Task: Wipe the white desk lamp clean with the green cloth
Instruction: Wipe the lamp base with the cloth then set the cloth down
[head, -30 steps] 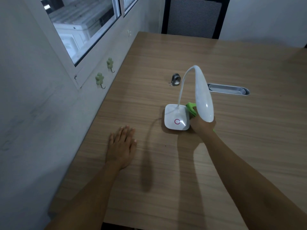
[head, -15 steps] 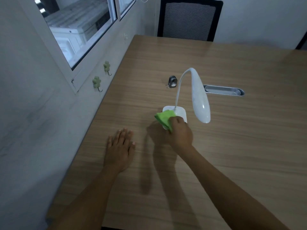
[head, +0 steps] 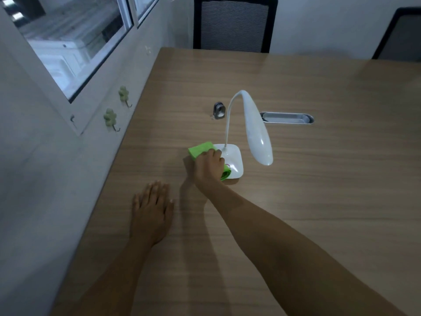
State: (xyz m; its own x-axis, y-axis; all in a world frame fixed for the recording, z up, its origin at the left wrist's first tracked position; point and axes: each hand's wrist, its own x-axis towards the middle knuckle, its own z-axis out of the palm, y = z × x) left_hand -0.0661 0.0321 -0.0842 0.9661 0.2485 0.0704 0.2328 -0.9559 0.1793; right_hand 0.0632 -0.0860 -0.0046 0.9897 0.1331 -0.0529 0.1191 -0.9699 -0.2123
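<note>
The white desk lamp [head: 258,135] stands on the wooden table [head: 319,201], its long head arching forward on a thin bent neck above a square base [head: 234,156]. My right hand [head: 206,169] presses the folded green cloth [head: 200,150] onto the left part of that base. The cloth sticks out beyond my fingers to the left and shows again under my palm. The base's red ring is mostly covered. My left hand [head: 151,210] lies flat on the table, fingers spread, holding nothing, left of and nearer than the lamp.
A small grey metal clip-like object [head: 219,110] sits behind the lamp. A metal cable slot [head: 287,118] is set into the table to the right. The wall with two green hooks [head: 110,117] runs along the table's left edge. Two chairs [head: 234,25] stand at the far side.
My right hand with the cloth went from the base's right side, under the lamp head, across to the base's left side. My left hand stayed flat in place.
</note>
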